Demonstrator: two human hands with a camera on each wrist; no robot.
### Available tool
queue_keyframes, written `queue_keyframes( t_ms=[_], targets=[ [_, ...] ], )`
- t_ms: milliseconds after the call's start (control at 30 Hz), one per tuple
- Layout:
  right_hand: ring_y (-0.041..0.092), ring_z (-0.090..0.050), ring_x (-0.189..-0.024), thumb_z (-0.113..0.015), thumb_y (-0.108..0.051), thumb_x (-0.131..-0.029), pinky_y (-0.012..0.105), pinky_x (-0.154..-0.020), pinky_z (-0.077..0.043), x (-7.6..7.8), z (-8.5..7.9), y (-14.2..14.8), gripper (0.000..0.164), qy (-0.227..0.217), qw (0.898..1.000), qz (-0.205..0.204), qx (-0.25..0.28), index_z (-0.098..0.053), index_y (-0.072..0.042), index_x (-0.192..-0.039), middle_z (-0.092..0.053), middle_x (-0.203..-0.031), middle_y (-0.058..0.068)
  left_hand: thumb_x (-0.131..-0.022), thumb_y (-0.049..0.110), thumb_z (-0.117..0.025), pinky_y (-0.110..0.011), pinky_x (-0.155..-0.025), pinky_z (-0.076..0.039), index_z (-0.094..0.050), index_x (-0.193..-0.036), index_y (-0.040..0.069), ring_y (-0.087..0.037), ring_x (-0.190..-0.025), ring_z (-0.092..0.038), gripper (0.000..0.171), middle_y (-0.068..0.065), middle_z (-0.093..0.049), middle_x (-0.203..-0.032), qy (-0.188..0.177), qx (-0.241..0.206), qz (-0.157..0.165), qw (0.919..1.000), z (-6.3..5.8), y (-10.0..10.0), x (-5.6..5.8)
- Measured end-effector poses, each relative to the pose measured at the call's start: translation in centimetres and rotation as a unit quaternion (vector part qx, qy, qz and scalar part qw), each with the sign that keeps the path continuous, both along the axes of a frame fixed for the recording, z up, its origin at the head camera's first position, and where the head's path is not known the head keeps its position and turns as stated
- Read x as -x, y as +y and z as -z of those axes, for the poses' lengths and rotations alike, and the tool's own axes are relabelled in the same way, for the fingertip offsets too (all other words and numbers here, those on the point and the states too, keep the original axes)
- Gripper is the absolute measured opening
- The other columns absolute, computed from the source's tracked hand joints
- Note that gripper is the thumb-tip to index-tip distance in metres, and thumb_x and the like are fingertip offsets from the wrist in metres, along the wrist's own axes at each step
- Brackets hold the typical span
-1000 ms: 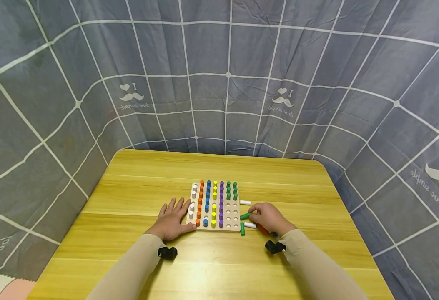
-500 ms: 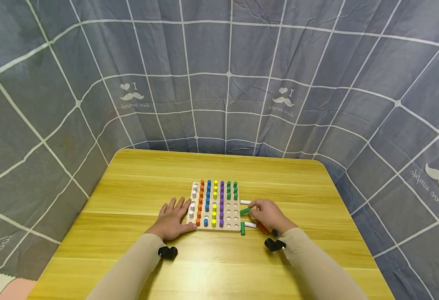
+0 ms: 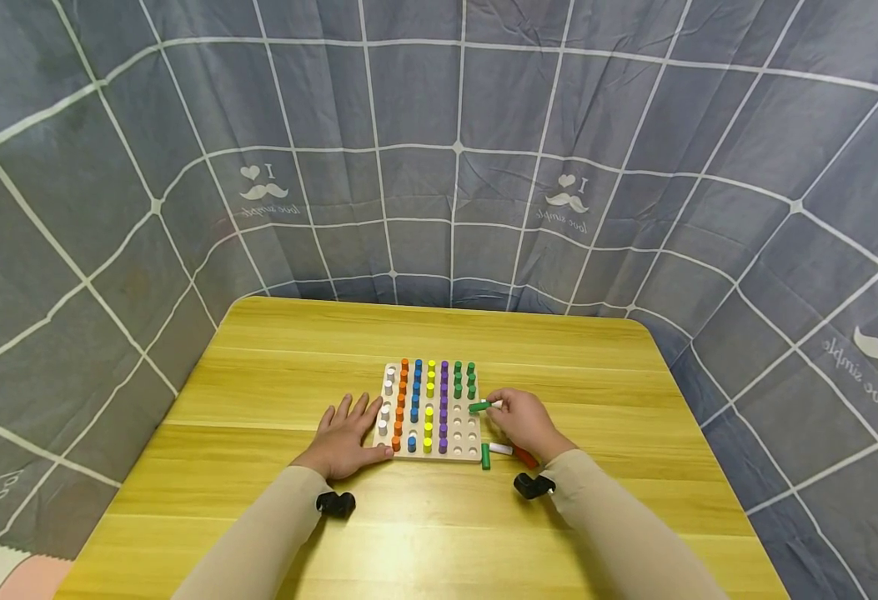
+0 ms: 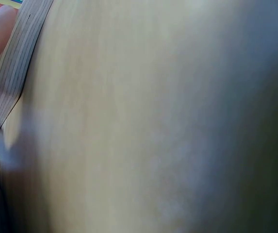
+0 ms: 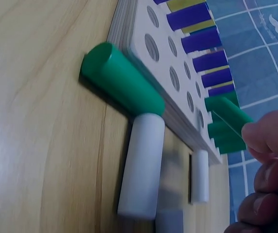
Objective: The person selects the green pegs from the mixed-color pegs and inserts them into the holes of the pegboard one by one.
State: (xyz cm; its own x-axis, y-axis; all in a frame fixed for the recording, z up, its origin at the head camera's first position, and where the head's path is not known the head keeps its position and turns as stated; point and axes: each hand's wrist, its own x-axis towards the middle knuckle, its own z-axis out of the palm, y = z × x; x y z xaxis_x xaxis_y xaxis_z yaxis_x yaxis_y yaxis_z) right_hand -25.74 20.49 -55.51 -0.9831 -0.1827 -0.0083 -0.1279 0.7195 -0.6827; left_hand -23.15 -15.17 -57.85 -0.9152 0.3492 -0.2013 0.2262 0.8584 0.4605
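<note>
A wooden pegboard (image 3: pixel 469 457) carries columns of white, orange, blue, yellow, purple and green pegs. My right hand (image 3: pixel 524 419) pinches a green peg (image 3: pixel 479 407) between thumb and fingers, tilted over the board's right edge. In the right wrist view this held green peg (image 5: pixel 231 114) overlaps the standing green pegs, with bare holes on the near side. My left hand (image 3: pixel 343 442) lies with fingers spread at the board's left side, its thumb at the near left corner. The left wrist view shows mostly tabletop, with the board's layered edge (image 4: pixel 20 63) beside a finger.
On the wooden table (image 3: pixel 296 333), right of the board, lie a loose green peg (image 3: pixel 485 457), a white peg (image 3: pixel 501 448) and a red peg (image 3: pixel 526 457). Another white peg (image 5: pixel 200 177) lies near the board's edge. A grey checked curtain (image 3: pixel 416 100) surrounds the table.
My right hand has lifted the green peg off the table beside the board and carried it left and away from me, over the board's right edge. The left hand stays in place.
</note>
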Motion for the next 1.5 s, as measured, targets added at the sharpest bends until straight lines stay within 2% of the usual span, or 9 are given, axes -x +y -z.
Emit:
queue_keyframes(
  t_ms=[100, 300, 567, 900, 1167, 1333, 1500],
  targets=[
    [0.010, -0.041, -0.049, -0.071, -0.017, -0.100, 0.025, -0.051, -0.035, 0.2, -0.1, -0.6, 0.019, 0.010, 1.000, 0.000, 0.002, -0.077, -0.008, -0.115, -0.046, -0.057, -0.005, -0.094, 0.071, -0.061, -0.068, -0.128, 0.001, -0.015, -0.171, 0.022, -0.046, -0.164, 0.002, 0.102, -0.015, -0.011, -0.178, 0.002, -0.003, 0.000, 1.0000, 0.1, 0.0, 0.0],
    [0.010, -0.043, -0.048, -0.071, -0.018, -0.100, 0.025, -0.049, -0.035, 0.5, -0.2, -1.6, 0.022, 0.002, 1.000, -0.006, 0.007, -0.077, -0.008, -0.118, -0.048, -0.055, -0.005, -0.094, 0.072, -0.060, -0.067, -0.128, 0.001, -0.015, -0.171, 0.022, -0.046, -0.164, 0.002, 0.103, -0.016, -0.011, -0.178, 0.005, -0.004, 0.001, 1.0000, 0.4, 0.0, 0.0],
    [0.009, -0.040, -0.045, -0.067, -0.014, -0.100, 0.024, -0.046, -0.033, 0.8, 0.0, -2.2, 0.020, 0.001, 1.000, -0.016, 0.005, -0.076, -0.004, -0.116, -0.046, -0.052, -0.006, -0.093, 0.072, -0.061, -0.069, -0.127, 0.001, -0.016, -0.171, 0.021, -0.048, -0.163, 0.000, 0.103, -0.018, -0.013, -0.177, 0.011, -0.013, 0.003, 0.9998, 0.5, 0.0, 0.0],
    [0.006, -0.039, -0.045, -0.067, -0.013, -0.100, 0.023, -0.046, -0.033, 1.0, 0.1, -2.6, 0.021, 0.001, 1.000, -0.026, -0.010, -0.076, -0.004, -0.116, -0.047, -0.053, -0.008, -0.093, 0.073, -0.061, -0.066, -0.129, 0.002, -0.015, -0.171, 0.024, -0.044, -0.164, 0.002, 0.104, -0.012, -0.011, -0.178, 0.012, -0.017, -0.005, 0.9998, 1.3, -0.2, 0.3],
    [0.007, -0.045, -0.048, -0.066, -0.015, -0.100, 0.024, -0.049, -0.038, 1.2, 0.3, -3.1, 0.022, -0.004, 0.998, -0.038, -0.055, -0.075, -0.006, -0.117, -0.055, -0.058, -0.007, -0.093, 0.071, -0.062, -0.067, -0.128, 0.003, -0.016, -0.171, 0.022, -0.046, -0.164, 0.002, 0.104, -0.016, -0.012, -0.178, 0.011, -0.021, -0.002, 0.9997, 0.7, 0.0, 0.0],
    [0.009, -0.046, -0.047, -0.065, -0.015, -0.102, 0.024, -0.047, -0.037, 1.1, -0.1, -3.4, 0.022, -0.016, 0.998, -0.035, -0.055, -0.074, -0.005, -0.119, -0.054, -0.056, -0.005, -0.094, 0.070, -0.062, -0.070, -0.127, 0.002, -0.018, -0.171, 0.020, -0.049, -0.163, 0.000, 0.102, -0.020, -0.014, -0.177, 0.013, -0.023, 0.003, 0.9996, 0.3, 0.0, 0.0],
    [0.008, -0.044, -0.046, -0.065, -0.015, -0.103, 0.023, -0.047, -0.036, 1.0, -0.3, -3.6, 0.020, -0.019, 0.998, -0.031, -0.056, -0.074, -0.006, -0.119, -0.051, -0.054, -0.006, -0.094, 0.071, -0.061, -0.068, -0.128, 0.002, -0.016, -0.171, 0.021, -0.048, -0.163, 0.001, 0.102, -0.018, -0.012, -0.177, 0.006, -0.017, 0.002, 0.9998, 0.0, 0.0, -0.1]
  ],
)
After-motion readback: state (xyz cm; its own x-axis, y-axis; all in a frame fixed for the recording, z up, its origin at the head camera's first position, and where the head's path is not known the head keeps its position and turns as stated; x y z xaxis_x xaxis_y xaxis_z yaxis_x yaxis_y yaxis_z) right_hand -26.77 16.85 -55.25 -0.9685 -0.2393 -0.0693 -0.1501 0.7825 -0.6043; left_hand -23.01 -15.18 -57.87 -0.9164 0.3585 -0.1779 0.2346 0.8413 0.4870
